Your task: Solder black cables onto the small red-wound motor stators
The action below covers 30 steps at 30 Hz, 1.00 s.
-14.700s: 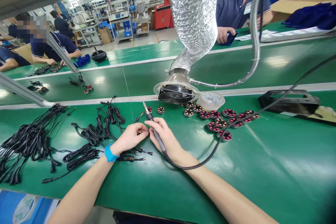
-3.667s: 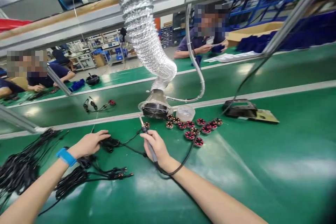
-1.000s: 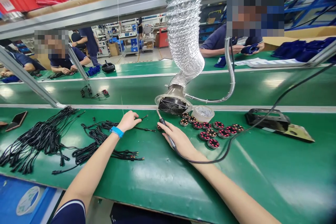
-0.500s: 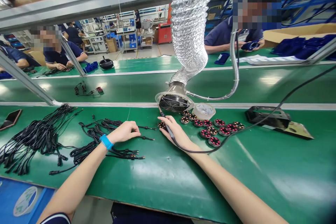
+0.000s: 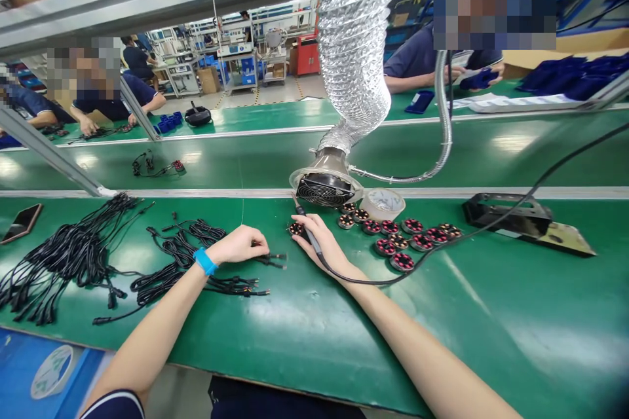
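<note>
My left hand (image 5: 240,245), wearing a blue wristband, is closed with thumb and fingertips pinched at the end of a black cable (image 5: 275,262). A thin wire (image 5: 242,200) hangs from above and reaches that hand; whether the fingers hold it is hidden. In my right hand (image 5: 322,239) lies a soldering iron (image 5: 310,236), its tip pointing up and away below the fan. The same hand's fingers also hold a small round motor stator (image 5: 295,229). More stators (image 5: 403,262) with red and copper-coloured coils lie to the right.
A fan hood (image 5: 324,186) on a foil duct (image 5: 354,46) hangs just beyond my right hand. Bundled black cables (image 5: 69,255) and a phone (image 5: 20,222) lie left. A tape roll (image 5: 382,204) and a black metal stand (image 5: 511,216) are right. Co-workers sit opposite.
My left hand has moved slightly right over the cable ends, and the upper cable end has shifted down and left. My right hand still holds the iron and stator, slightly farther left.
</note>
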Motion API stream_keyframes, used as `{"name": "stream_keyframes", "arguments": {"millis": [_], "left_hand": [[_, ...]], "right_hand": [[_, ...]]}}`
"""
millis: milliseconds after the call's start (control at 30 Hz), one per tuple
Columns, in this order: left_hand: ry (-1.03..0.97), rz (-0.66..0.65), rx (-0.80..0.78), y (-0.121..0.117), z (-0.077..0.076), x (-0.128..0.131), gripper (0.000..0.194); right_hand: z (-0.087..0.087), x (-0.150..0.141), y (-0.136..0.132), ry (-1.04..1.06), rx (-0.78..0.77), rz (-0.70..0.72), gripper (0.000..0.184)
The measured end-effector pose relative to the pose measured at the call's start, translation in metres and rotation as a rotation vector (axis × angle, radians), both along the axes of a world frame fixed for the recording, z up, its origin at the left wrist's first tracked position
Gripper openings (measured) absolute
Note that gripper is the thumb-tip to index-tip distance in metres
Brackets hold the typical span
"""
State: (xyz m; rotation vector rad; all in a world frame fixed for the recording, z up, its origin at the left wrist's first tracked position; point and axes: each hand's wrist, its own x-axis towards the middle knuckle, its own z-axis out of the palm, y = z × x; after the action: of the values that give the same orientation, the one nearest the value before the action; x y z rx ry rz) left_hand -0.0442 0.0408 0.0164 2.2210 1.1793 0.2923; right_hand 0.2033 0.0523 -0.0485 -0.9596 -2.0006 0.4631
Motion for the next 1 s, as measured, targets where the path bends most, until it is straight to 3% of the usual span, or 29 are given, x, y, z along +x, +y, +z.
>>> {"name": "stream_keyframes", "arguments": {"millis": [100,233,333,500,633,800,900,1000], "left_hand": [[-0.070,0.109,-0.077,-0.004,0.002,0.005,0.028],[-0.202,0.331,0.030,0.001,-0.004,0.025,0.035],[-0.194,0.378,0.070,0.004,-0.011,0.040,0.043],[-0.154,0.402,0.058,0.009,-0.019,0.051,0.024],[-0.171,0.392,0.077,0.015,-0.021,0.053,0.022],[-0.456,0.414,-0.129,0.019,-0.018,0.052,0.021],[-0.626,0.516,-0.269,0.020,-0.015,0.045,0.024],[-0.595,0.565,-0.197,0.019,-0.015,0.038,0.030]], "right_hand": [[-0.003,-0.004,-0.001,0.032,-0.004,0.013,0.039],[-0.007,-0.012,-0.005,0.069,-0.018,0.052,0.042],[-0.007,-0.016,-0.008,0.086,-0.025,0.090,0.042],[-0.004,-0.015,-0.009,0.084,-0.021,0.103,0.046],[-0.003,-0.013,-0.010,0.063,-0.030,0.112,0.048],[0.000,-0.013,-0.010,0.054,-0.056,0.133,0.046],[0.001,-0.013,-0.010,0.053,-0.068,0.144,0.046],[0.001,-0.012,-0.010,0.067,-0.069,0.145,0.047]]}}
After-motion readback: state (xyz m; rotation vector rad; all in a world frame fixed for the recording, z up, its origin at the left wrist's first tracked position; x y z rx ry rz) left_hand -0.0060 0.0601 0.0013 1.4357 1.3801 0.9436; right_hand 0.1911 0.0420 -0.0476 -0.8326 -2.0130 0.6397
